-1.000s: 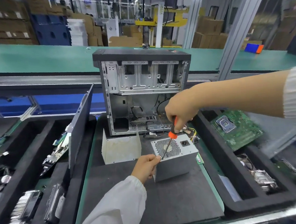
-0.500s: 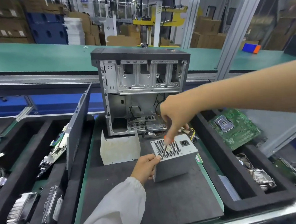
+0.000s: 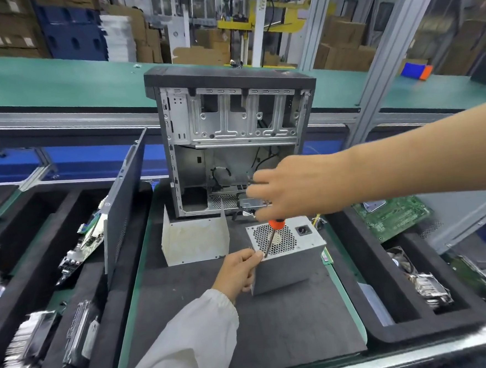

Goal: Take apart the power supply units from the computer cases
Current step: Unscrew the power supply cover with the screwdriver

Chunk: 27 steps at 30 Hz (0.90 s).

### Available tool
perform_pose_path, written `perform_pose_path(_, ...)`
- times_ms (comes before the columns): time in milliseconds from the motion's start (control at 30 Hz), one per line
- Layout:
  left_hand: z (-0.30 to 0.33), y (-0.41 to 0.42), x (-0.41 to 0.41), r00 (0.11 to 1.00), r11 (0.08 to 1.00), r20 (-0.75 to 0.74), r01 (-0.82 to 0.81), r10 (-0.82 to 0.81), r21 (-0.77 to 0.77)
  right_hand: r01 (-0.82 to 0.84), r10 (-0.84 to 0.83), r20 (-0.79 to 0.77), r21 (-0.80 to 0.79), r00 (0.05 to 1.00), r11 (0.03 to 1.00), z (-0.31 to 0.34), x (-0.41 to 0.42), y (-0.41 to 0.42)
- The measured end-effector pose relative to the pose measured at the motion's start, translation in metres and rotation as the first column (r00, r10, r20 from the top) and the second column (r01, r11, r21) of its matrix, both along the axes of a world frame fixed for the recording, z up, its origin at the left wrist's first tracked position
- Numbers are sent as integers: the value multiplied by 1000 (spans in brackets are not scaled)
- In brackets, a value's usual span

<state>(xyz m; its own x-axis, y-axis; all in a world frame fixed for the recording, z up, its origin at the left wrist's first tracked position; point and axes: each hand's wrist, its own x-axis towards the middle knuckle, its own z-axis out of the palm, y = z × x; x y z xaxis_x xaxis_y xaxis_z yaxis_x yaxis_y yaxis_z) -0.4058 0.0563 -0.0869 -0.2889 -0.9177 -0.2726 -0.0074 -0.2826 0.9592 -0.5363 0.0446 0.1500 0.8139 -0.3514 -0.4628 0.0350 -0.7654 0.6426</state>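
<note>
Two hands work the grey metal power supply unit (image 3: 287, 255), which lies on the dark foam mat (image 3: 246, 327) just in front of the open silver computer case (image 3: 233, 144). My left hand (image 3: 238, 273) grips the unit's near-left corner; my right hand (image 3: 291, 189), above it, is curled round the orange-handled screwdriver (image 3: 272, 237). I judge the shaft's slant, down and left to the perforated fan face's near-left corner beside the left fingertips, decides the next turn.

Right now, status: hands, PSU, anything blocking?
Left hand grips power supply corner. Right hand holds screwdriver, tip at fan grille. Supply out of case, on mat. Nothing blocking.
</note>
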Motion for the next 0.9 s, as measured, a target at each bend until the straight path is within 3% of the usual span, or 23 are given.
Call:
perform_pose_path(67, 1, -1, -1, 1000, 1000, -1, 4, -4, 14, -99, 95, -44, -101, 994, 990, -4, -3, 6)
perform_pose_path(133, -1, -1, -1, 1000, 1000, -11, 6, -5, 25, -35, 25, -51, -201, 998, 979, -10, -2, 8)
perform_pose_path(200, -3, -2, -1, 1000, 999, -23, 10, -9, 32, 198, -210, -40, -192, 977, 961, -8, 3, 8)
perform_pose_path(267, -6, -2, -1, 999, 999, -36, 14, -13, 35, 492, -496, -24, -99, 868, 865, 0, 8, 0)
perform_pose_path(333, -8, -2, -1, 998, 999, -58, 9, -6, 42, 776, -771, -89, 83, 631, 625, 10, 13, -11)
perform_pose_path(433, -11, -2, -2, 995, 998, -99, 2, 3, 56, 923, -950, -268, 381, 162, 50, 15, 18, -28)
perform_pose_path(467, -12, -2, -2, 994, 998, -108, -1, 7, 58, 906, -950, -302, 418, 77, -59, 15, 17, -31)
perform_pose_path(500, -13, -2, -2, 993, 998, -114, -4, 10, 59, 902, -950, -302, 427, 76, -64, 14, 17, -32)
perform_pose_path(533, -13, -2, -2, 993, 998, -119, -7, 14, 59, 911, -950, -274, 411, 146, 21, 13, 17, -31)
perform_pose_path(633, -15, -2, -3, 991, 998, -134, -12, 20, 62, 798, -790, -137, 192, 598, 571, 6, 14, -19)
perform_pose_path(700, -16, -2, -3, 989, 998, -144, -11, 21, 67, 484, -483, -66, 11, 873, 875, 0, 7, -8)
perform_pose_path(733, -16, -3, -3, 988, 997, -150, -10, 20, 72, 254, -257, -42, -61, 965, 965, -3, 3, -3)
perform_pose_path(800, -16, -3, -3, 987, 997, -157, -6, 19, 79, -66, 60, -48, -131, 997, 989, -6, -2, 9)
perform_pose_path(900, -16, -2, -3, 990, 997, -143, -6, 17, 74, -121, 115, -43, -209, 992, 970, -8, -2, 12)
